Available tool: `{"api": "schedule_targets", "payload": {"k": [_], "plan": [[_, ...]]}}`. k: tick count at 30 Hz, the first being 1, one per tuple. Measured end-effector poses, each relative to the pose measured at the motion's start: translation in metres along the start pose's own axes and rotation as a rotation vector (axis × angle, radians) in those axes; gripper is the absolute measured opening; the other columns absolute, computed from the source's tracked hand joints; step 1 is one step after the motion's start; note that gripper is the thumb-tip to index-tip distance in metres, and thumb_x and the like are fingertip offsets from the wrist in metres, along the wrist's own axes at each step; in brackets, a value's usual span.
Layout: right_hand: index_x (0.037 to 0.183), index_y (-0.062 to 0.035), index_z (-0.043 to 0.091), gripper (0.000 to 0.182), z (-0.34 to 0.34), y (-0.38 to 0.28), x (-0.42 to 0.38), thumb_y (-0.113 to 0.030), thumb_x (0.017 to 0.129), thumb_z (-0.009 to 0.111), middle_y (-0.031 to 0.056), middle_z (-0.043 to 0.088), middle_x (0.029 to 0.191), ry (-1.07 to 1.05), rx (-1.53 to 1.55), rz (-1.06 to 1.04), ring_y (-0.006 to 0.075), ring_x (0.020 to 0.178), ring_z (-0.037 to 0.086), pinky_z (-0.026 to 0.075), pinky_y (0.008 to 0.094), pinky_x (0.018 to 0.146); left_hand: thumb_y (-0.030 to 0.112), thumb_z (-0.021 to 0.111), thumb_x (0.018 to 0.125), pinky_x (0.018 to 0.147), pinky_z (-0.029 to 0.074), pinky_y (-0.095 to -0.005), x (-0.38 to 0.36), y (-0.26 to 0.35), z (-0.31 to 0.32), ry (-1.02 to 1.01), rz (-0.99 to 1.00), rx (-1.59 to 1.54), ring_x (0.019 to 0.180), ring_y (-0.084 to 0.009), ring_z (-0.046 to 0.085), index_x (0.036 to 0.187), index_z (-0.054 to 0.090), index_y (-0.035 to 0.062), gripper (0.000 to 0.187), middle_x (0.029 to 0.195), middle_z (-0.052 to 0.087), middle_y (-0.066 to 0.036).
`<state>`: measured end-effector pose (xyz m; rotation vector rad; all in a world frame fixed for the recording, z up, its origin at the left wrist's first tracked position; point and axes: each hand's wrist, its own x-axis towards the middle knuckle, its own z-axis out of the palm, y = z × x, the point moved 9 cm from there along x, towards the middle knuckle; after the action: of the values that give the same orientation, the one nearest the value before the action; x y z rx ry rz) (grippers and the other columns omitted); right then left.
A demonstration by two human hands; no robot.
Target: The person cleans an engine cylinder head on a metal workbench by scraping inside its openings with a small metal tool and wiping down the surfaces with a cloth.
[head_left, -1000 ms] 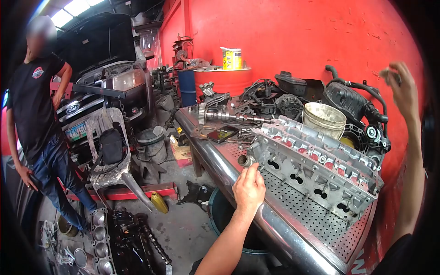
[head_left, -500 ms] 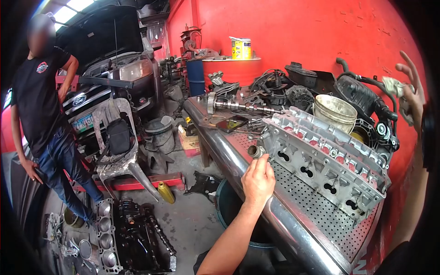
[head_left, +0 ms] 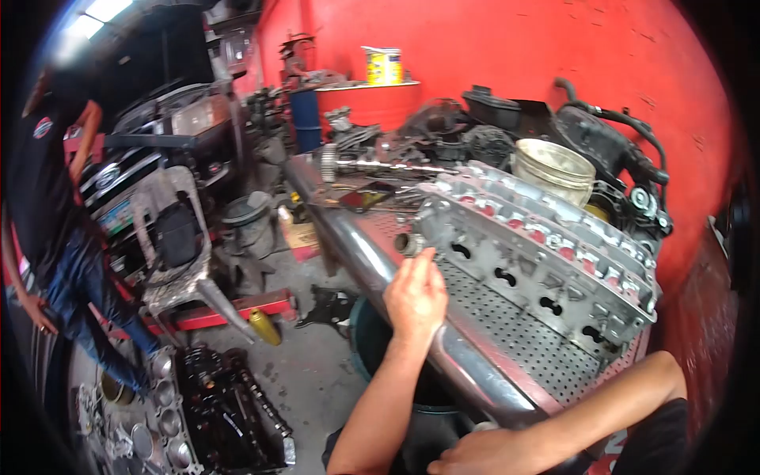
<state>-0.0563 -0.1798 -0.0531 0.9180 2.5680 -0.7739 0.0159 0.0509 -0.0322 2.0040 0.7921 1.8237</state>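
A grey metal cylinder head [head_left: 522, 257] lies on the perforated bench, with dark ports along its near side. At its left end a short round pipe fitting [head_left: 408, 244] sticks out. My left hand [head_left: 417, 299] is stretched out flat, fingers together, fingertips beside that fitting at the bench edge. Low at the bottom of the view, over the dark bin, my right hand [head_left: 484, 455] is curled and partly cut off by the frame. A pale bit of rag [head_left: 484, 427] shows at its upper side.
A camshaft [head_left: 388, 165] and a dirty white bucket [head_left: 554, 170] are on the bench among engine parts. A dark green bin [head_left: 366, 340] stands under its edge. On the floor at left lie an engine block [head_left: 168, 419] and parts. A person [head_left: 59, 198] stands by a plastic chair [head_left: 170, 229].
My right hand has swung from high at the right, where it held a crumpled pale rag, down to the bottom middle. The view has shifted; my left hand stays near the fitting, fingers straighter.
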Motion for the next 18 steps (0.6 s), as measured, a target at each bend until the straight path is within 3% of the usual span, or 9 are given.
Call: {"api": "schedule_targets", "payload": {"k": [5, 7, 8, 14, 18], "plan": [[0.111, -0.0045, 0.068, 0.042, 0.033, 0.031, 0.038, -0.034, 0.082, 0.077, 0.0177, 0.071, 0.104, 0.038, -0.001, -0.024, 0.0377, 0.097, 0.071, 0.057, 0.0506, 0.078, 0.001, 0.066, 0.087, 0.073, 0.056, -0.0411, 0.001, 0.001, 0.001, -0.035, 0.019, 0.022, 0.08, -0.0338, 0.071, 0.111, 0.074, 0.0044, 0.025, 0.09, 0.07, -0.016], [0.113, -0.0041, 0.069, 0.042, 0.041, 0.056, 0.04, -0.032, 0.082, 0.076, 0.0193, 0.072, 0.103, -0.017, -0.025, 0.118, 0.0381, 0.097, 0.072, 0.057, 0.0511, 0.081, 0.001, 0.065, 0.088, 0.073, 0.056, -0.0408, 0.001, 0.003, 0.002, -0.043, 0.043, 0.027, 0.08, -0.0336, 0.071, 0.112, 0.074, 0.0046, 0.026, 0.091, 0.07, -0.016], [0.129, -0.0018, 0.065, 0.044, 0.057, 0.075, 0.048, -0.01, 0.087, 0.072, 0.0202, 0.07, 0.122, -0.139, 0.147, 0.275, 0.0404, 0.109, 0.07, 0.059, 0.0476, 0.087, 0.001, 0.065, 0.088, 0.073, 0.056, -0.0408, 0.001, 0.004, 0.002, -0.038, 0.047, 0.024, 0.08, -0.0336, 0.071, 0.112, 0.074, 0.0046, 0.026, 0.091, 0.07, -0.016], [0.117, -0.0034, 0.069, 0.044, 0.035, 0.058, 0.035, -0.031, 0.083, 0.075, 0.0204, 0.074, 0.103, -0.049, 0.005, 0.144, 0.0386, 0.099, 0.072, 0.057, 0.0517, 0.083, 0.0, 0.065, 0.089, 0.075, 0.057, -0.0404, 0.002, 0.002, 0.006, -0.061, 0.026, 0.082, 0.083, -0.0338, 0.071, 0.112, 0.073, 0.0033, 0.025, 0.095, 0.071, -0.016], [0.118, -0.0035, 0.07, 0.044, 0.036, 0.057, 0.033, -0.03, 0.083, 0.074, 0.021, 0.074, 0.103, -0.089, 0.016, 0.139, 0.0398, 0.101, 0.071, 0.056, 0.0517, 0.084, 0.001, 0.065, 0.091, 0.08, 0.057, -0.0381, 0.003, -0.005, 0.012, -0.148, -0.021, -0.048, 0.09, -0.0324, 0.073, 0.113, 0.073, 0.0019, 0.024, 0.101, 0.073, -0.017]]}}
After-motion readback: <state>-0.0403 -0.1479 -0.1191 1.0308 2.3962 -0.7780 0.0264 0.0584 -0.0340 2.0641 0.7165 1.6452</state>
